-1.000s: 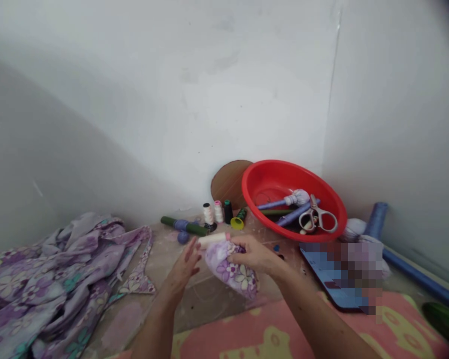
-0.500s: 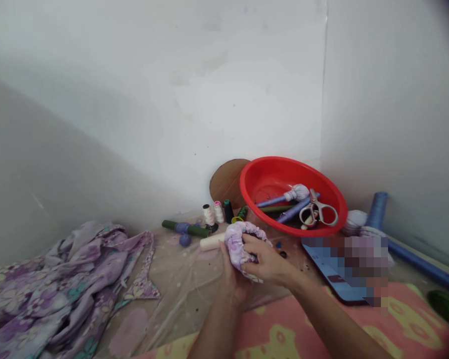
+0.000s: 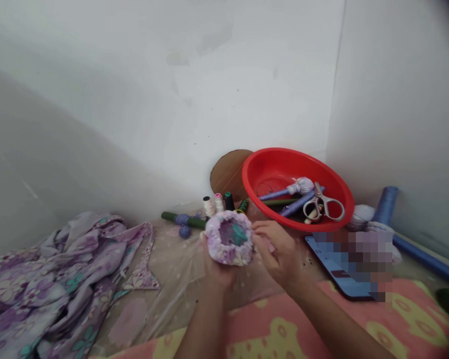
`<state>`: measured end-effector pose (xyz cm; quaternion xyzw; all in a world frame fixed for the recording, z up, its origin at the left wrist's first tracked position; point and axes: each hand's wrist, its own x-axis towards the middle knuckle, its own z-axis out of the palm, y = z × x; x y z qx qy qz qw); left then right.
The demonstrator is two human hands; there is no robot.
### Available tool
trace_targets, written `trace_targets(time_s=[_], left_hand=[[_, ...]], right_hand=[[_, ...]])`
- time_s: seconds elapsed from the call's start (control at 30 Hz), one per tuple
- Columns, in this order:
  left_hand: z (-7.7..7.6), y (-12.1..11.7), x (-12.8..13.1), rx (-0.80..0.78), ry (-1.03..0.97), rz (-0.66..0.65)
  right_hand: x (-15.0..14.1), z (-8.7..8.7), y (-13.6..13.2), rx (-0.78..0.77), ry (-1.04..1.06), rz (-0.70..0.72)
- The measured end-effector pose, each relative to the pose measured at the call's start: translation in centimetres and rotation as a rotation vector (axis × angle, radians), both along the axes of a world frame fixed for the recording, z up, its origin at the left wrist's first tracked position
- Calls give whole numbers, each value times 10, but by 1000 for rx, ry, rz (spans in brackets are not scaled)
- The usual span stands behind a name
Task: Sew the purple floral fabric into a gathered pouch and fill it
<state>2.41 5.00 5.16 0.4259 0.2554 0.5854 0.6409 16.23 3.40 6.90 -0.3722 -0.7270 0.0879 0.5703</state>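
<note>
A gathered bundle of lilac floral cloth [image 3: 228, 244] is held near the middle of the scene, above a clear plastic sheet [image 3: 172, 284], and its puckered opening is turned upward, so a teal inside can be seen. The hands are close together on it: the bundle is supported from below by the left hand [image 3: 217, 273], and its right side is clamped by the right hand [image 3: 279, 252]. Just far of the bundle, three thread spools [image 3: 219, 203] are standing, and a red plastic basin [image 3: 273, 162] is placed further right, with scissors [image 3: 324, 208] and a tied cloth roll [image 3: 297, 187] lying inside it. A round cardboard piece [image 3: 228, 172] is leaning behind the basin. A heap of floral fabric [image 3: 63, 264] is lying on the left, and a pink and yellow mat [image 3: 359, 319] is spread along the near side
</note>
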Motion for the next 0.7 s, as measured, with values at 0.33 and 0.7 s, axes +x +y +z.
trace_targets(time_s=[0.33, 0.7], left_hand=[[44, -11, -89, 118, -644, 123], [42, -12, -91, 89, -655, 84]], right_hand=[[-67, -59, 12, -455, -464, 287], [-125, -79, 3, -380, -860, 397]])
